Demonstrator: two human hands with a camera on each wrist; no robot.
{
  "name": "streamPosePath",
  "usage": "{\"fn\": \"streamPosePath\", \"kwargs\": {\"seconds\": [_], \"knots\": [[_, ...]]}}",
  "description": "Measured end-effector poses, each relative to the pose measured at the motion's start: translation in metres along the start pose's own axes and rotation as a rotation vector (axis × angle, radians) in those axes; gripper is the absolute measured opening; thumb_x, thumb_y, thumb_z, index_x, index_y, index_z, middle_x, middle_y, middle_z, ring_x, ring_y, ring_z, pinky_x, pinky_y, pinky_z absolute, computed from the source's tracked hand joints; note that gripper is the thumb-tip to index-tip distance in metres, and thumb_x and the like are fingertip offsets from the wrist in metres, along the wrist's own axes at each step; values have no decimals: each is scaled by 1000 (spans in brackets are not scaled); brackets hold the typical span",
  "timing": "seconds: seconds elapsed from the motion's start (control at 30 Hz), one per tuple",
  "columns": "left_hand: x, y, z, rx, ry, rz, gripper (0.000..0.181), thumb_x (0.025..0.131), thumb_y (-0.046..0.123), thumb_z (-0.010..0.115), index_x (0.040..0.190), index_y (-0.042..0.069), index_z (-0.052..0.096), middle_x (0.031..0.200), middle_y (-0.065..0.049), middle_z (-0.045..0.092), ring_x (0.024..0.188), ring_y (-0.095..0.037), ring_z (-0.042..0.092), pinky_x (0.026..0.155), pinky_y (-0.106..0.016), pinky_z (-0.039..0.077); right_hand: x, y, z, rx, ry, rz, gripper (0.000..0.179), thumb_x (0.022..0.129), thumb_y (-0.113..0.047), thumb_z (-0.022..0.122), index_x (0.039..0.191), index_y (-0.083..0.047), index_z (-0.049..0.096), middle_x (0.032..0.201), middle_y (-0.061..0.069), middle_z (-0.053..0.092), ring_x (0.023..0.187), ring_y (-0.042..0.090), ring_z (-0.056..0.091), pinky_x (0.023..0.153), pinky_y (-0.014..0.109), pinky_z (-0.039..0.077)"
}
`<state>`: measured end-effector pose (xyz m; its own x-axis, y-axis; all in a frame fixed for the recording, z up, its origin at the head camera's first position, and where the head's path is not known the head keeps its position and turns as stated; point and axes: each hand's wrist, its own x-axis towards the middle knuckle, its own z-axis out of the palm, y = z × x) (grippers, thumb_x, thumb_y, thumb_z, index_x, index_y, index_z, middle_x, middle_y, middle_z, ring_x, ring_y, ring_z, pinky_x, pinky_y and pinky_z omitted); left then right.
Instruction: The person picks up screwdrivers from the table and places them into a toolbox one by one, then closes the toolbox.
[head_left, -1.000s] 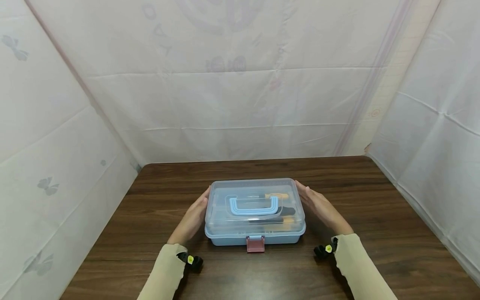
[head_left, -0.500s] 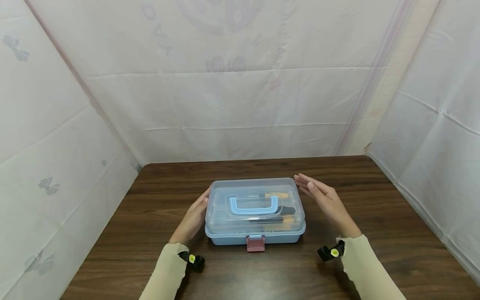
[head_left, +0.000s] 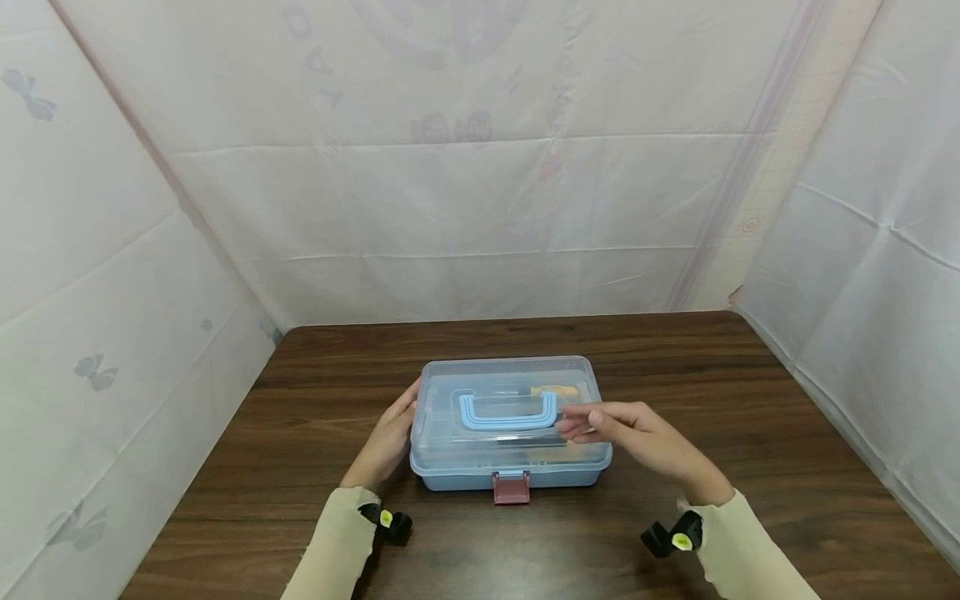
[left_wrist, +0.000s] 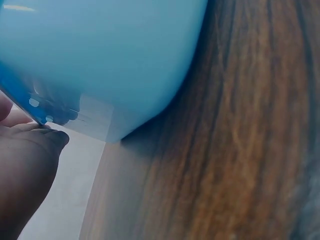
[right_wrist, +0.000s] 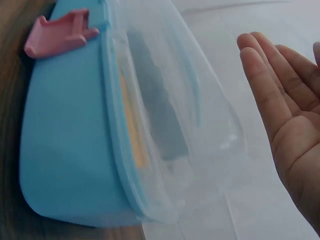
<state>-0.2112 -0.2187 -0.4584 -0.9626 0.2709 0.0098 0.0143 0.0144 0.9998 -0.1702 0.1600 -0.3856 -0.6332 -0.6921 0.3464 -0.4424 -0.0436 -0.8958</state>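
A light blue plastic box with a clear lid sits on the table. A blue handle lies on the lid, and a pink latch juts out at the front. My left hand rests along the box's left side, fingers fairly straight; the left wrist view shows its thumb at the box wall. Above the right part of the lid hovers my right hand, its fingers extended and holding nothing. In the right wrist view that hand is apart from the lid.
Through the lid show tools with tan handles and dark parts, their kind unclear. The dark wooden table meets white sheeting at the back and sides. A black wrist camera sits at each wrist.
My right hand has left the box's right side, lifted outward, then swung left over the lid. The left hand stays at the left side. The box has not moved.
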Motion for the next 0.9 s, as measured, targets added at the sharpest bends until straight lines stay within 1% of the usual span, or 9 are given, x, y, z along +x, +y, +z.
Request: {"fn": "streamPosePath", "kwargs": {"seconds": [0.07, 0.23, 0.43, 0.5, 0.67, 0.83, 0.9], "knots": [[0, 0, 0, -4, 1, 2, 53, 106, 27, 32, 155, 15, 17, 162, -2, 13, 150, -21, 6, 120, -47, 8, 0, 0, 5, 24, -44, -7, 36, 103, 0, 31, 131, 16, 47, 123, 18, 64, 112, 15, 64, 93, 33, 53], [0, 1, 1, -25, 6, 11, 52, 105, 23, 33, 155, 14, 18, 162, -3, 15, 149, -21, 8, 120, -46, 9, 0, 1, 16, 60, -148, -18, 37, 103, 1, 29, 133, 17, 44, 124, 28, 60, 115, 14, 62, 94, 35, 52], [1, -1, 1, -31, 9, 13, 50, 105, 16, 29, 154, 10, 18, 162, -6, 15, 149, -23, 9, 120, -47, 10, -1, 10, 28, 102, -252, 52, 39, 104, -4, 30, 137, 16, 40, 124, 33, 57, 117, 14, 61, 97, 33, 50], [2, -1, 1, -29, 8, 14, 50, 105, 15, 28, 154, 10, 18, 162, -6, 15, 149, -24, 8, 120, -48, 10, -2, 14, 32, 106, -267, 73, 40, 104, -5, 31, 137, 16, 40, 124, 34, 56, 117, 14, 61, 98, 32, 50], [3, -1, 1, -26, 8, 18, 50, 105, 14, 28, 154, 9, 18, 162, -8, 15, 150, -25, 7, 120, -48, 9, -5, 21, 39, 111, -275, 121, 40, 104, -7, 34, 136, 16, 41, 126, 34, 55, 118, 15, 60, 99, 29, 49], [2, 1, 2, -27, 6, 17, 50, 105, 14, 28, 154, 8, 17, 162, -8, 14, 150, -25, 5, 120, -49, 7, -8, 28, 45, 122, -294, 157, 41, 104, -9, 34, 137, 15, 41, 126, 37, 53, 120, 22, 60, 99, 41, 47], [1, 1, 2, -29, 9, 17, 50, 105, 13, 28, 154, 8, 17, 162, -9, 14, 150, -25, 5, 120, -50, 7, -10, 31, 47, 104, -298, 169, 41, 104, -9, 35, 137, 14, 42, 126, 36, 54, 119, 24, 60, 99, 41, 48]]}}
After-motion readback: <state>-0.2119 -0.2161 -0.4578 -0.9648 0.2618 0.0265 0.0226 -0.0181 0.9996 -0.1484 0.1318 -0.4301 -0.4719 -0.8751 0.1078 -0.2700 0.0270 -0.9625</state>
